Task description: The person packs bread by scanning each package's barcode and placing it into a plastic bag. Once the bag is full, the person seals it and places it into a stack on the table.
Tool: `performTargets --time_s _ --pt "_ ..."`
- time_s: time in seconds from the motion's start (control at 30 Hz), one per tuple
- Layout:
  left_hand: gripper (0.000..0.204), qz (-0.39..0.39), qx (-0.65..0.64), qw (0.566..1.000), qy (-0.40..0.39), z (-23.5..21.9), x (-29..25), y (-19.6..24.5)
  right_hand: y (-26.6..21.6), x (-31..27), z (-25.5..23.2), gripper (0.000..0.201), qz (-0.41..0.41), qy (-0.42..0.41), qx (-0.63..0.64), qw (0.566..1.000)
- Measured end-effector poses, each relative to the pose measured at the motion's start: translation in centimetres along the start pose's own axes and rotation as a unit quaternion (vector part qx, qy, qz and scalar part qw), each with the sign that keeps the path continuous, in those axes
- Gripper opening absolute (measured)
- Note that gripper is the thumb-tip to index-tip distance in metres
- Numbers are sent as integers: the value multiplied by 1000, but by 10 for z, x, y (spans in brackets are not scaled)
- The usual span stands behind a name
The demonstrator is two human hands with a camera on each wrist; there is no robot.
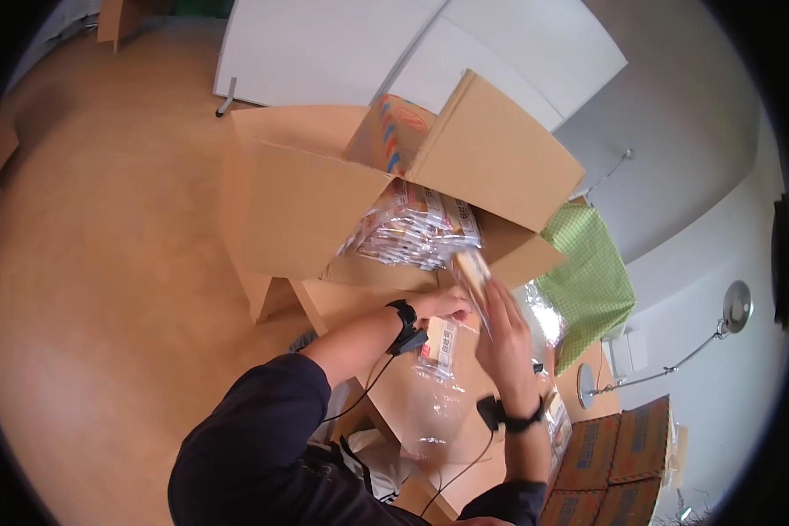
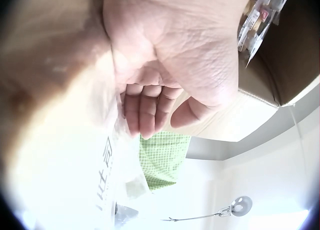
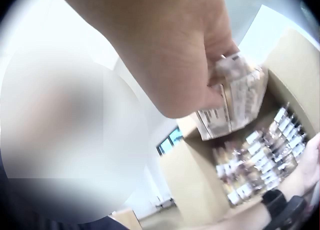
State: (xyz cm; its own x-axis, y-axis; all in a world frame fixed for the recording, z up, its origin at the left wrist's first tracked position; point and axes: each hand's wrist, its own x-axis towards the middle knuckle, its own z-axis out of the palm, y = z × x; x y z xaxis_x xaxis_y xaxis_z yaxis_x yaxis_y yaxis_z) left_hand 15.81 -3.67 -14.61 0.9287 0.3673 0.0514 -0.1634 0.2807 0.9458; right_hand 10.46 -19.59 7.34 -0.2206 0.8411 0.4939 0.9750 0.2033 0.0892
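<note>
My right hand (image 1: 504, 342) grips some clear-wrapped packets (image 1: 472, 273) just outside the front of a large open cardboard box (image 1: 311, 210); in the right wrist view the thumb of this hand (image 3: 170, 60) presses on the wrapped packets (image 3: 240, 102). Rows of similar packets (image 1: 412, 232) fill part of the box. My left hand (image 1: 444, 304) is low beside the box, above a labelled packet (image 1: 438, 344) on the table. The left wrist view shows that hand (image 2: 175, 55) with loosely bent fingers and the thumb apart, close to clear plastic; whether it touches the plastic is unclear.
Clear plastic (image 1: 434, 408) lies along the near part of the table. A green checked cloth (image 1: 587, 276) is to the right of the box, with a metal lamp (image 1: 736, 307) beyond. Brown printed cartons (image 1: 609, 447) are stacked at the lower right. White panels (image 1: 324, 53) stand behind.
</note>
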Motion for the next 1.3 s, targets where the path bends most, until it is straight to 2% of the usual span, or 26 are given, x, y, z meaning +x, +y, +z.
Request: performTargets --time_s 0.03,0.1,0.17,0.23,0.27,0.3,0.37,0.43,0.5,0.53,0.6,0.7,0.73,0.77,0.8,0.83,0.87,0.9,0.93,0.97,1.0,1.03,1.07,1.17,1.2,1.3 --pt "15 48 -32 998 -24 3 -17 16 14 17 23 42 -17 30 -24 999" --pt "14 45 -31 997 -52 -9 20 -19 31 55 52 39 -29 58 -100 993" --pt "13 55 19 997 -60 -6 -4 7 50 85 75 30 57 -19 -145 988" --pt "12 65 69 993 -67 -6 -12 15 66 105 93 25 61 -41 -177 982" --pt "12 47 9 996 -79 -4 -9 9 72 113 101 20 70 -68 -210 973" --pt "13 28 -51 994 -91 -5 -6 3 78 119 108 20 67 -65 -209 973" --pt "16 59 -53 993 -92 -1 -21 18 89 127 124 45 86 -215 -187 955" --pt "18 32 -42 998 -29 5 -27 28 99 125 134 43 46 -184 -175 966" --pt "19 29 -27 998 -38 -6 10 -11 92 127 120 45 21 -240 -116 964" --pt "21 28 -13 999 -45 -6 14 -14 92 128 115 45 24 -240 -116 964" --pt "21 36 -6 998 -51 -8 19 -21 93 130 106 46 8 -247 3 969" --pt "19 25 11 998 -60 -5 13 -13 105 124 115 51 68 -287 -26 955" --pt "20 32 -6 998 -54 -6 18 -20 103 116 113 51 71 -288 -26 955" --pt "22 38 -23 998 -46 -4 8 -10 95 104 110 50 30 -197 -50 979" --pt "24 82 59 994 -51 -4 -2 1 85 92 106 49 -12 -105 -73 992" --pt "24 81 57 994 -50 -5 -23 15 70 77 96 52 -41 -81 -56 994" --pt "24 -26 -22 999 -11 -6 -45 26 50 59 79 55 -70 -59 -39 995" --pt "24 -134 -102 985 26 -1 -70 46 29 44 54 52 -86 -85 -8 993" --pt "21 -89 86 991 48 17 -113 110 7 25 29 50 -97 -113 24 989" --pt "21 -95 79 991 46 7 -75 65 -7 0 7 47 -59 -202 89 974" --pt "19 -12 31 999 -23 -5 -42 23 -16 -26 -13 45 -18 -288 152 945" --pt "18 69 -19 993 -93 -8 9 -12 -21 -49 -30 35 -47 -331 192 923" --pt "17 68 -11 994 -87 -7 8 -12 -27 -71 -46 31 -11 -401 255 880" --pt "17 60 -4 996 -72 -8 5 -5 -35 -134 -61 32 74 -485 377 786" --pt "18 57 1 996 -72 -7 2 -2 -40 -151 -61 32 86 -484 381 783" --pt "18 47 -1 996 -78 -6 -3 5 -51 -205 -35 34 187 -404 300 844"
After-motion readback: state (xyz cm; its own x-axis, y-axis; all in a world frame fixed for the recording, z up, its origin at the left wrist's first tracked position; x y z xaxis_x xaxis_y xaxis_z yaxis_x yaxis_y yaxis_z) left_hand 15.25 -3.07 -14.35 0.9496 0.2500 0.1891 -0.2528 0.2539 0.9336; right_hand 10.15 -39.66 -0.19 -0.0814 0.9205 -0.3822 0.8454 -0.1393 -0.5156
